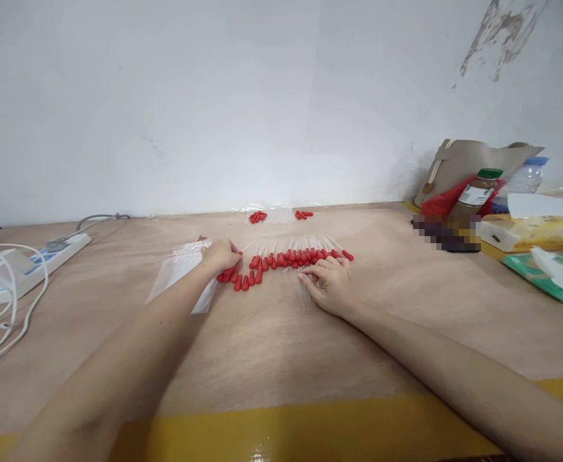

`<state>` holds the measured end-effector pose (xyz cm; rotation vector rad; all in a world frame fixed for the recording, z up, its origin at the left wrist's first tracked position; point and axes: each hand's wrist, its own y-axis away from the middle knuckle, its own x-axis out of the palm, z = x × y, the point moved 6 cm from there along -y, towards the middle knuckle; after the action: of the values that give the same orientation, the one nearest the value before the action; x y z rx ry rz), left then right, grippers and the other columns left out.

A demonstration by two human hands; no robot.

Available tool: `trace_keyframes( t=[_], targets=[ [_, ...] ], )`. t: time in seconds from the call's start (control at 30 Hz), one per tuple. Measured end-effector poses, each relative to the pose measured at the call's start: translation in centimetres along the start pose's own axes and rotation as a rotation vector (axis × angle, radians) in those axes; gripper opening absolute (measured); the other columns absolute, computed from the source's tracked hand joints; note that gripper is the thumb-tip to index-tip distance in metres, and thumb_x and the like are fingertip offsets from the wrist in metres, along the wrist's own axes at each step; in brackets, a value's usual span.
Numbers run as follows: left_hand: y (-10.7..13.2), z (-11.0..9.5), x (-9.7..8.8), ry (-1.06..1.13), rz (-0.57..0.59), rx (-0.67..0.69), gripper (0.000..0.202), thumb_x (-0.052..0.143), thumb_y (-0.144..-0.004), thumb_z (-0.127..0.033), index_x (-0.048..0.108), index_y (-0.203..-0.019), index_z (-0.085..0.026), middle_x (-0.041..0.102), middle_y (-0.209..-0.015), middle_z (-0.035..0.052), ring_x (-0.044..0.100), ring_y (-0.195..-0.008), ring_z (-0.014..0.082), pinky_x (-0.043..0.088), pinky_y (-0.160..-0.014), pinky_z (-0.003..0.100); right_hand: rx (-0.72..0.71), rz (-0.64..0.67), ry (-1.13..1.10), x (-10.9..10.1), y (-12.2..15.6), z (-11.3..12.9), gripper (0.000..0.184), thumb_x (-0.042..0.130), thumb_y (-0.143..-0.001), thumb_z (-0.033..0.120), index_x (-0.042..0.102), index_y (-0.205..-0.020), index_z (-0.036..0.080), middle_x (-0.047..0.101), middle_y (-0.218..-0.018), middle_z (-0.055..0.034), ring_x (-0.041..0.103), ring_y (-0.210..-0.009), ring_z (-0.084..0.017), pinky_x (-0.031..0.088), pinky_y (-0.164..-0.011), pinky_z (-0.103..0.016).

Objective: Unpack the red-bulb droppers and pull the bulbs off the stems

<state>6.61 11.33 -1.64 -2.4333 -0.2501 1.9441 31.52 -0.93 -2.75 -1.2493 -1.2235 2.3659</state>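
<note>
My left hand (pixel 221 255) is closed, its thumb and index finger pinching a red rubber bulb by the left end of the loose red bulbs (pixel 245 282). Several droppers with red bulbs (pixel 293 258) lie side by side in a row, their clear tubes pointing towards the wall. My right hand (pixel 332 282) is closed at the near side of this row, fingertips pinched on a thin clear tube over a pile of loose clear tubes (pixel 301 292). Under my left wrist lies a clear zip bag (pixel 175 273), partly covered.
By the wall, a clear plastic bag (pixel 280 216) has red bulbs at both ends. A power strip (pixel 35 269) and white cables (pixel 45 282) lie left. On the right are a bottle with green cap (pixel 476 196), a grey bag (pixel 468 160) and tissue packs (pixel 526 232).
</note>
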Motion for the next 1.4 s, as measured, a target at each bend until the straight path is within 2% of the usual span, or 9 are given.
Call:
trace_keyframes(
  t=[0.17,0.27,0.37,0.53,0.7,0.83,0.9,1.07,1.4],
  targets=[
    [3.1,-0.9,-2.9,0.066,-0.216,0.085,0.034,0.05,-0.078,-0.03,0.046,-0.11,-0.022,0.066,-0.087,0.0034,0.058,-0.093,0.0244,0.032,-0.09,0.044,0.009,-0.025,-0.007,-0.5,0.0,0.0,0.018,0.052,-0.081,0.032,0.066,-0.079,0.021,0.057,-0.066,-0.0004,0.05,-0.07,-0.014,0.029,-0.079,-0.034],
    [7.3,-2.2,-4.4,0.21,-0.415,0.37,0.035,0.049,-0.08,-0.028,0.041,-0.113,-0.021,0.063,-0.084,0.0011,0.059,-0.083,0.0192,0.039,-0.083,0.036,0.009,-0.108,-0.007,-1.1,0.0,0.1,0.032,0.056,-0.078,0.038,0.061,-0.105,0.02,0.058,-0.093,-0.0073,0.052,-0.088,-0.02,0.034,-0.082,-0.036],
    [11.3,-3.4,-3.2,0.29,-0.426,0.639,0.025,0.049,-0.082,-0.026,0.046,-0.106,-0.021,0.061,-0.084,0.0012,0.059,-0.078,0.0163,0.044,-0.072,0.029,-0.073,-0.113,0.003,-1.2,0.0,0.8,0.054,0.058,-0.075,0.045,0.05,-0.121,0.019,0.052,-0.114,-0.012,0.048,-0.102,-0.024,0.036,-0.086,-0.039],
    [15.0,-5.4,-0.7,0.282,-0.488,0.962,0.01,0.05,-0.085,-0.022,0.051,-0.094,-0.019,0.063,-0.086,0.0032,0.058,-0.082,0.0159,0.044,-0.08,0.033,-0.226,0.026,0.027,-0.2,0.3,2.0,0.025,0.051,-0.085,0.037,0.063,-0.104,0.025,0.066,-0.089,-0.0025,0.052,-0.095,-0.018,0.024,-0.095,-0.041],
    [15.1,-6.0,-0.3,0.285,-0.496,0.977,0.012,0.05,-0.085,-0.022,0.054,-0.096,-0.018,0.063,-0.086,0.0044,0.058,-0.083,0.0157,0.045,-0.079,0.032,-0.273,0.087,0.088,0.5,0.4,2.3,0.021,0.049,-0.086,0.033,0.066,-0.098,0.027,0.065,-0.073,0.0005,0.051,-0.08,-0.014,0.019,-0.095,-0.041],
    [14.8,-6.0,-0.1,0.23,-0.456,0.938,0.025,0.05,-0.086,-0.029,0.055,-0.108,-0.019,0.058,-0.109,0.0097,0.055,-0.097,0.0187,0.042,-0.082,0.036,-0.314,0.114,0.1,0.8,0.5,2.6,0.022,0.047,-0.087,0.033,0.067,-0.091,0.026,0.063,-0.071,0.0009,0.048,-0.077,-0.013,0.019,-0.094,-0.04],
    [14.7,-6.1,0.1,0.184,-0.408,0.93,0.022,0.049,-0.087,-0.032,0.06,-0.102,-0.022,0.057,-0.114,0.0086,0.054,-0.099,0.02,0.038,-0.083,0.038,-0.327,0.106,0.081,0.7,0.5,2.8,0.022,0.047,-0.088,0.032,0.068,-0.086,0.025,0.062,-0.068,0.0017,0.047,-0.076,-0.013,0.018,-0.094,-0.04],
    [14.9,-6.5,-0.1,0.121,-0.347,0.951,0.02,0.048,-0.087,-0.032,0.065,-0.082,-0.022,0.064,-0.101,0.0033,0.054,-0.094,0.0194,0.03,-0.085,0.041,-0.373,0.088,0.046,0.2,0.8,3.2,0.023,0.047,-0.087,0.028,0.067,-0.077,0.024,0.059,-0.06,0.0031,0.046,-0.071,-0.012,0.018,-0.093,-0.04],
    [15.5,-6.6,-0.2,0.118,-0.297,0.993,0.02,0.047,-0.088,-0.026,0.063,-0.078,-0.02,0.066,-0.089,0.0017,0.051,-0.087,0.0175,0.029,-0.08,0.038,-0.4,0.06,0.011,-0.5,1.0,3.5,0.022,0.049,-0.085,0.027,0.066,-0.073,0.023,0.058,-0.055,0.0042,0.044,-0.068,-0.011,0.019,-0.09,-0.039]
  ],
)
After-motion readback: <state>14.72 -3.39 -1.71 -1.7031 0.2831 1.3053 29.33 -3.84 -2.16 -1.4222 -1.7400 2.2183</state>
